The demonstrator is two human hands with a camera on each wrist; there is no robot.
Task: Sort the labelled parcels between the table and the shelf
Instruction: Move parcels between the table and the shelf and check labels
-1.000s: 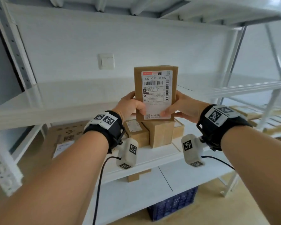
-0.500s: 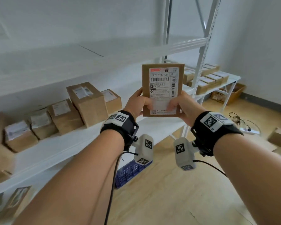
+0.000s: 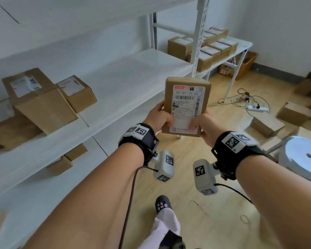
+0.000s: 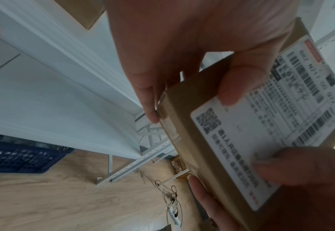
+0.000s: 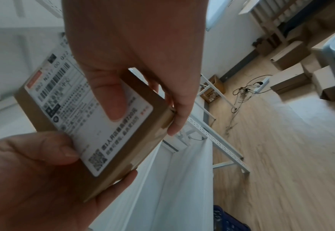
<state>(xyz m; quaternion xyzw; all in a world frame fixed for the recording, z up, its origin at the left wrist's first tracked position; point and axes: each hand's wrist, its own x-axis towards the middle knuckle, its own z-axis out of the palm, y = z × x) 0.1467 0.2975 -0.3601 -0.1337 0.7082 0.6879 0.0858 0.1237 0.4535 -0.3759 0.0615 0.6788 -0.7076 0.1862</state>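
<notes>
Parcel (image 3: 186, 106) carried right from shelf (image 3: 126, 81), seemingly upright

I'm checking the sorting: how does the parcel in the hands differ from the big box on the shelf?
The held parcel is flat and slim; the big box is bulky. The parcel is upright in the left hand and right hand, its label facing the camera; the box rests tilted on the shelf, label on top. Both are brown cardboard with white labels.

Brown cardboard parcel (image 3: 185, 106) bears a white label (image 3: 187, 105) with black barcodes and a red strip; white shelf (image 3: 126, 83); blue crate (image 4: 22, 157).
</notes>
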